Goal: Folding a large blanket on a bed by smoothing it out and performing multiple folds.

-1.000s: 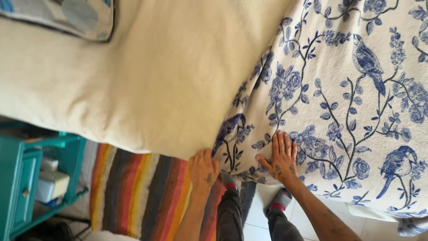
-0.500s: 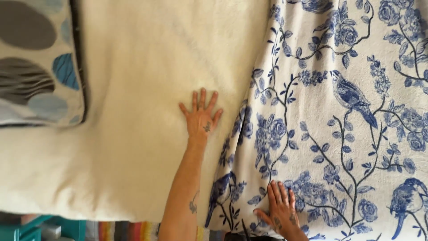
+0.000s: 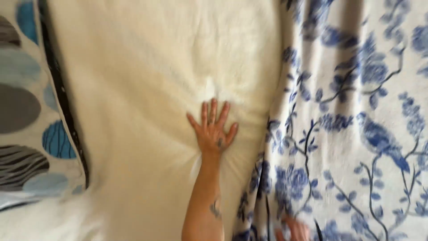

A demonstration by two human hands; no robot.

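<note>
My left hand (image 3: 213, 127) lies flat with fingers spread on the cream blanket (image 3: 147, 89), pressing into it so small creases fan out around the palm. My right hand (image 3: 293, 230) shows only partly at the bottom edge, blurred, resting on the white bedspread with blue flowers and birds (image 3: 356, 116). The bedspread's edge bunches in folds just right of my left hand.
A pillow (image 3: 26, 111) with grey and blue oval shapes and dark piping lies at the left on the cream blanket. The bed fills the whole view.
My left hand went from the bed's edge up onto the cream blanket and has slid farther over it. The view moved up the bed; the rug and teal cabinet are gone from sight.
</note>
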